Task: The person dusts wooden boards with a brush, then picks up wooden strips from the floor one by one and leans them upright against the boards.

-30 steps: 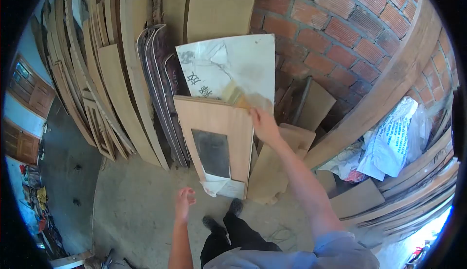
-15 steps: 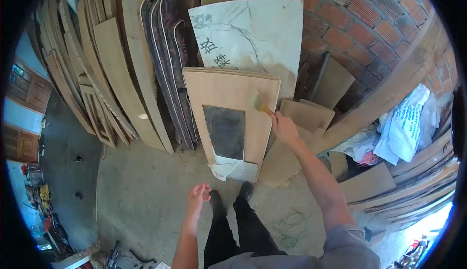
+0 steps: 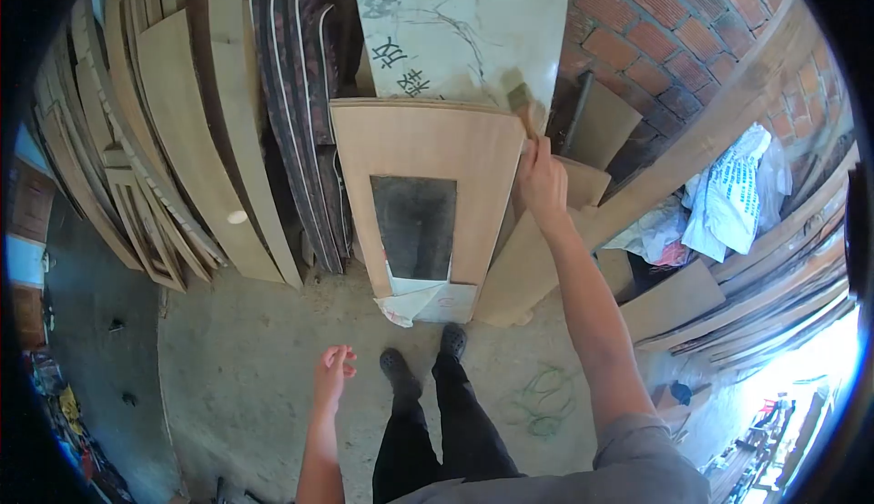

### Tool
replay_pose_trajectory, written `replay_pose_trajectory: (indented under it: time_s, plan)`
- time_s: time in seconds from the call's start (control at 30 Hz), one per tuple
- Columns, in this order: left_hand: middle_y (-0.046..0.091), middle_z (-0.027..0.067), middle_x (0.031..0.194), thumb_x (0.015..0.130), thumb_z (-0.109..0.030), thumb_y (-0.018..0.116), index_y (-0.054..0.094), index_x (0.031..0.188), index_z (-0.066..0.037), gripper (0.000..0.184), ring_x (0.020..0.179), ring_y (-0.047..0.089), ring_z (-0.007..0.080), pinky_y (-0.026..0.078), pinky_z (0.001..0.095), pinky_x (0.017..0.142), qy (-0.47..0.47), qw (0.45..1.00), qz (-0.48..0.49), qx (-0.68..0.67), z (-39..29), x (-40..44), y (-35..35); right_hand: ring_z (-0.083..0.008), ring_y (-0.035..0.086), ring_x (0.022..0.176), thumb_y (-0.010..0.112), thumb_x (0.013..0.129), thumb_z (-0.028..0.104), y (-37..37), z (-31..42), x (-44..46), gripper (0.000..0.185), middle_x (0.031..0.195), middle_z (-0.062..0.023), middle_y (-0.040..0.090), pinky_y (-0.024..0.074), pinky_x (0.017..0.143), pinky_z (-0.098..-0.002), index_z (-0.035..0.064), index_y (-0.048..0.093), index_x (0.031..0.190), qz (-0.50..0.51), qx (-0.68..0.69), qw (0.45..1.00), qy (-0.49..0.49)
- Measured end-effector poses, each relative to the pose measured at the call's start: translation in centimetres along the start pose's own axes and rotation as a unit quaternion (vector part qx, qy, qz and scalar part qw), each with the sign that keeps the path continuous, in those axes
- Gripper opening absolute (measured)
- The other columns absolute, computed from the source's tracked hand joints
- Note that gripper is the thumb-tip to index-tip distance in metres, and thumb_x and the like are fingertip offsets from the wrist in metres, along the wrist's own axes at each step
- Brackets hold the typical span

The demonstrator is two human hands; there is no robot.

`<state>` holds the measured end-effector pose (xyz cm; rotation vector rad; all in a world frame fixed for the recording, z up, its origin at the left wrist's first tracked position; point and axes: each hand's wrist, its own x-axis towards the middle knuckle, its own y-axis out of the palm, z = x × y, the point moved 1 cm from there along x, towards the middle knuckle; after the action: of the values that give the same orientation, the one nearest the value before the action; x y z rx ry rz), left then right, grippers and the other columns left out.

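My right hand (image 3: 543,181) is closed around the handle of a flat paintbrush (image 3: 519,99). The brush's pale bristles point up and left, over the lower right part of a white marble-patterned sheet (image 3: 464,26). Whether they touch it I cannot tell. Just left of that hand leans a light wooden panel (image 3: 487,153) with a dark rectangle (image 3: 414,226) in its middle. My left hand (image 3: 333,372) hangs low over the floor, loosely bent, with nothing visible in it.
Long boards (image 3: 177,112) and dark patterned padded pieces (image 3: 293,122) lean on the left. Brown cardboard (image 3: 519,272) stands right of the panel. A wooden beam (image 3: 678,135) slants before the brick wall (image 3: 665,30). Plastic bags (image 3: 728,190) lie at right, green string (image 3: 546,404) on the floor.
My right hand has moved the paintbrush from the wooden panel's face up and right past its top corner. My left hand has moved slightly left and down. The whole view has shifted.
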<state>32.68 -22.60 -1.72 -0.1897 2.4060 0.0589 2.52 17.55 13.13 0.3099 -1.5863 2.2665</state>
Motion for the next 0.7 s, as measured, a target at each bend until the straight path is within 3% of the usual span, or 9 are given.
replay_pose_trajectory:
  time_s: [0.1,0.3,0.4,0.53,0.7]
  plan:
    - [0.067,0.0076,0.09,0.099,-0.033,0.056,0.063,0.105,-0.001,0.033,0.062,0.06,0.011,0.051,0.0248,0.059,-0.002,1.0,-0.021,-0.01,0.9,-0.3,-3.5,-0.0469,0.063,0.07,0.042,0.102,0.028,0.0,0.2,0.0,0.026,0.072,-0.0278,0.062,0.0484,0.061,-0.0557,0.0026,0.05,0.099,0.044,-0.067,0.997,0.001]
    - [0.067,0.008,0.091,0.099,-0.033,0.055,0.062,0.105,-0.001,0.033,0.06,0.06,0.0111,0.05,0.0244,0.058,-0.022,0.999,-0.041,-0.009,2.9,-1.1,-6.4,-0.047,0.063,0.071,0.039,0.102,0.03,-0.2,1.5,-0.2,0.027,0.076,-0.0276,0.063,0.0483,0.063,-0.0569,0.0046,0.049,0.104,0.005,-0.035,0.999,-0.005]
    - [0.067,0.008,0.091,0.099,-0.031,0.055,0.062,0.105,-0.001,0.032,0.061,0.06,0.0108,0.05,0.0243,0.058,-0.02,0.999,-0.036,-0.02,3.7,-1.4,-5.7,-0.0461,0.063,0.072,0.04,0.102,0.03,2.2,1.1,-0.8,0.027,0.081,-0.0255,0.065,0.0494,0.063,-0.0553,0.0049,0.049,0.104,0.09,-0.1,0.991,0.009]
    - [0.067,0.008,0.09,0.099,-0.029,0.055,0.061,0.104,-0.001,0.029,0.062,0.059,0.0102,0.05,0.0244,0.057,-0.011,1.0,-0.015,-0.012,4.5,-0.6,-3.9,-0.0425,0.064,0.077,0.04,0.102,0.029,3.4,4.8,-4.7,0.026,0.084,-0.0239,0.064,0.0493,0.064,-0.0543,0.0052,0.05,0.104,0.16,-0.051,0.979,-0.116]
    - [0.067,0.0077,0.09,0.099,-0.029,0.056,0.062,0.103,-0.003,0.027,0.061,0.059,0.0094,0.051,0.0248,0.058,-0.024,1.0,-0.008,-0.009,7.9,0.1,-2.2,-0.0326,0.066,0.086,0.043,0.101,0.034,9.9,3.7,-9.7,0.029,0.093,-0.0179,0.064,0.0523,0.063,-0.0476,0.0068,0.051,0.105,0.265,-0.077,0.903,-0.329]
